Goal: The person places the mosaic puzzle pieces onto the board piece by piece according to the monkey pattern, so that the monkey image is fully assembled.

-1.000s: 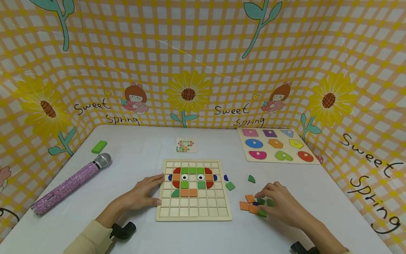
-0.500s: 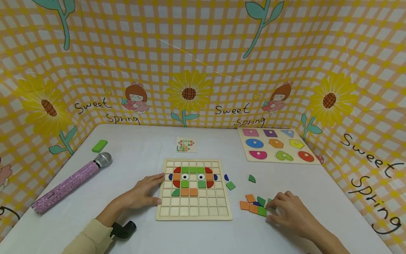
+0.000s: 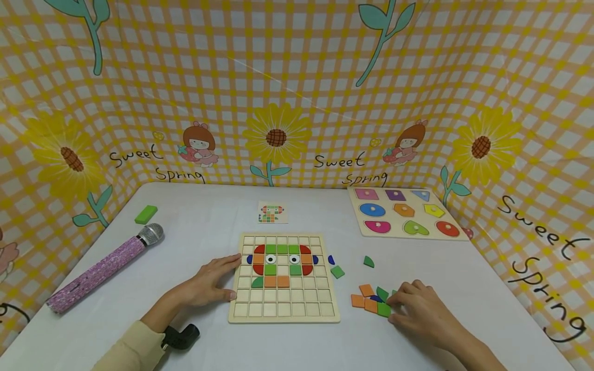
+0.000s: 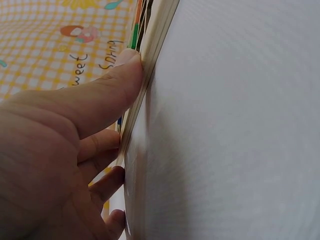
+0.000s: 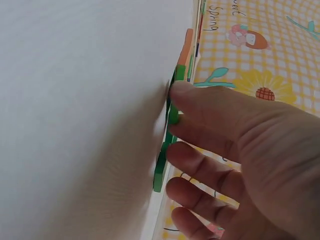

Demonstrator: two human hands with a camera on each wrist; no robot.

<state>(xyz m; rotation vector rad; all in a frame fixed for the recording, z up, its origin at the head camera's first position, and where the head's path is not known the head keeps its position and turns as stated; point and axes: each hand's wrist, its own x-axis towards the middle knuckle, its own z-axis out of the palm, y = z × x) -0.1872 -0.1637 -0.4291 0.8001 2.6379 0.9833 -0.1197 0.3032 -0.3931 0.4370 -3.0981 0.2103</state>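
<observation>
Left hand (image 3: 204, 285) is touching grid board's (image 3: 303, 309) left edge, grip wide; right hand (image 3: 421, 310) is touching green tiles (image 3: 383, 309), can't tell if pinching; tabletop (image 3: 297, 346) is separating board and tiles.

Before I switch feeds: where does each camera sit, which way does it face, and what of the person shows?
Head: on the head, facing forward and down at the grid board and loose tiles; left hand, right hand and forearms show.
Left wrist: on that wrist, facing the grid board's edge; only that hand shows.
Right wrist: on that wrist, facing the green tiles; only that hand shows.
Shared: both wrist views catch the checked cloth sideways.
</observation>
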